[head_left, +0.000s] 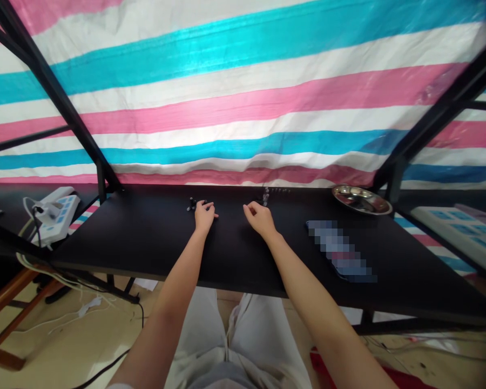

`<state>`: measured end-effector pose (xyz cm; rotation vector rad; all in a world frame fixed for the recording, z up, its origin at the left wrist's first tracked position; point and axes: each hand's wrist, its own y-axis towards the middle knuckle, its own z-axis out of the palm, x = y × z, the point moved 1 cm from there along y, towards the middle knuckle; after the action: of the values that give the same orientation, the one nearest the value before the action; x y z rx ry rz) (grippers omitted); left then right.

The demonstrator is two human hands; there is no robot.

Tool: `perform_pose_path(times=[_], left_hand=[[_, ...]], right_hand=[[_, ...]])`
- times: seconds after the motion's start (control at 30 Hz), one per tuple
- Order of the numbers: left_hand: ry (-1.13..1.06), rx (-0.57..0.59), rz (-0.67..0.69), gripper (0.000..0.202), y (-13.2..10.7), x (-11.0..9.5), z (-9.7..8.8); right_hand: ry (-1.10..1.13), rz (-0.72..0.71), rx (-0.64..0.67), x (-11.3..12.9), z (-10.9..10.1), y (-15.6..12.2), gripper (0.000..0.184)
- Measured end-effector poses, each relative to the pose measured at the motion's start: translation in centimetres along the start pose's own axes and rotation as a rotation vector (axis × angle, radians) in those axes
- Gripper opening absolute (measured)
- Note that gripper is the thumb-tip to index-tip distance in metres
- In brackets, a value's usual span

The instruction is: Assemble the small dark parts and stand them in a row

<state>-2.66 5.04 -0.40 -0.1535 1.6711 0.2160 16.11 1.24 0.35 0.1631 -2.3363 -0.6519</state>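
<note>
My left hand (205,215) rests over the black table, its fingers loosely bent and apart with nothing visible in them. Just to its left lies a cluster of small black pieces (191,204), too small to name. Across a gap, my right hand (261,217) is curled, with thumb and forefinger drawn together. Anything it holds is hidden or too small to make out. Right behind it stand small clear or silvery pieces (266,195), and a row of similar tiny bits (281,190) runs along the table's back.
The black table (146,237) ends at a striped plastic sheet (243,108). A shiny metal plate (383,207) sits at the back right. Nearer lies a blurred-out blue object (340,251). Dark metal frame bars (52,92) slant up at both sides. White power strips (62,219) lie left.
</note>
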Motion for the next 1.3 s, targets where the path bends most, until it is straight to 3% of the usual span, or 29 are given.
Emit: perform_pose_path(times=[0.13,0.3,0.4,0.5,0.63,1.03,1.3], left_hand=[[-0.263,0.096,-0.115,0.023,-0.9,-0.7,0.7],[-0.582,0.429,-0.196,0.033,-2.0,-1.6,1.1],[-0.647,0.567,-0.186,0.042,-2.6,-1.7,1.2],[-0.622,0.621,-0.180,0.043,-3.1,-1.8,1.3],[-0.568,0.638,-0.198,0.043,-3.4,-1.8,1.4],[-0.598,0.484,-0.210,0.044,-2.8,-1.6,1.2],[-0.587,0.434,-0.225,0.044,-3.1,-2.2,1.1]], right_hand=[[0.032,-0.001,-0.008,-0.2,0.1,0.0,0.032],[0.149,-0.003,0.070,0.4,0.3,-0.1,0.031],[0.259,-0.005,0.157,1.2,0.3,-0.3,0.034],[0.297,-0.030,0.201,1.8,0.3,-0.6,0.040],[0.300,-0.049,0.179,2.0,0.5,-0.7,0.042],[0.292,-0.029,0.153,1.6,0.4,-0.5,0.037],[0.207,-0.199,0.127,1.2,0.7,-0.4,0.031]])
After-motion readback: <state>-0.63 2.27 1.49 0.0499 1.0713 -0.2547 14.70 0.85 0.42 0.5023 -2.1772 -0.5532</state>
